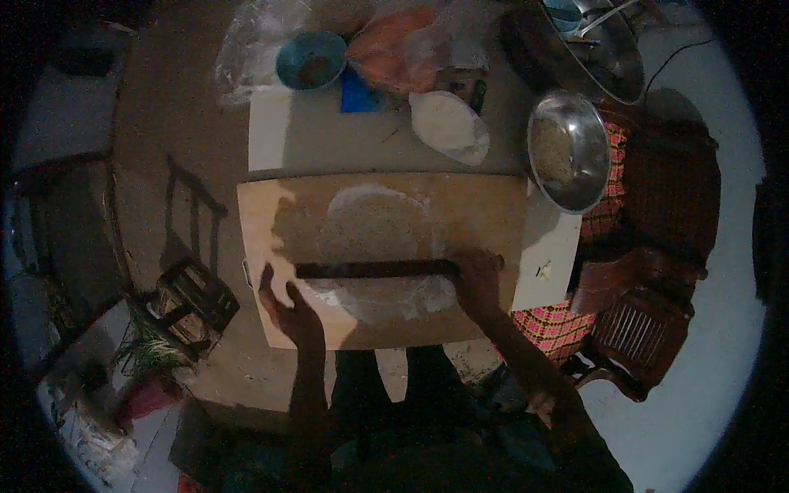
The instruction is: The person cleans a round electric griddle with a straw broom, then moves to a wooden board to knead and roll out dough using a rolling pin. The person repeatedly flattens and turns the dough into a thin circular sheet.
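On a pale wooden board [394, 333] lies a round, thin, flour-dusted sheet of dough [376, 225]. A dark rolling pin [376, 269] lies across the sheet from left to right. My right hand [478, 274] is closed around the pin's right end. Just off its left end, my left hand [290, 308] is raised over the board with fingers apart and nothing in it. Beyond the board sits a translucent bag or dish of white flour [450, 126]. A steel bowl [570, 151] with pale contents stands at the upper right.
Past the board are a teal bowl [311, 60], an orange plastic bag [394, 52] and a blue packet [359, 92]. A large metal basin [635, 86] is at the top right. Wooden chairs [641, 339] stand to the right, a small wooden stool [197, 299] to the left.
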The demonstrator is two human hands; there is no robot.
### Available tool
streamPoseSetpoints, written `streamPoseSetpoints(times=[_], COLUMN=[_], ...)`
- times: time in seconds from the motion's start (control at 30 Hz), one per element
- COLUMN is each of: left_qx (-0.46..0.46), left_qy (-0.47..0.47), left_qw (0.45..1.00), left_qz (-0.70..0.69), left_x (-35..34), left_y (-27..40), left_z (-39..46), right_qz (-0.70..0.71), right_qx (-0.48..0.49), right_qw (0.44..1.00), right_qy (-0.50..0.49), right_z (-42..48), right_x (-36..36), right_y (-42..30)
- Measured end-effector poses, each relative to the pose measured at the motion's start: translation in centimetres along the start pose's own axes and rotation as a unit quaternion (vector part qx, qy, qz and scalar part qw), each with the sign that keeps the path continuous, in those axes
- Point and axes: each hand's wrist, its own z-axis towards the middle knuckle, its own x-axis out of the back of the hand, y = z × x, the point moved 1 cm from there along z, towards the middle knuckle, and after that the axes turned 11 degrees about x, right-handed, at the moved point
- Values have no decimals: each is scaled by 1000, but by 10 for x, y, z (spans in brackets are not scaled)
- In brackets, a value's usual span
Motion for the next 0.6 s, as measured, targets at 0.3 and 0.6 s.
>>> streamPoseSetpoints(times=[0.3, 0.6], left_qx=[-319, -285], left_qy=[-77, -85], left_qw=[886, 893], left_qz=[327, 338], left_x=[-70, -84], left_y=[17, 26], left_z=[96, 103], right_qz=[-76, -84], right_qx=[24, -56], right_qw=[989, 988], right_qy=[129, 112], right_z=[90, 93], right_x=[-41, -57], right_y=[-2, 12])
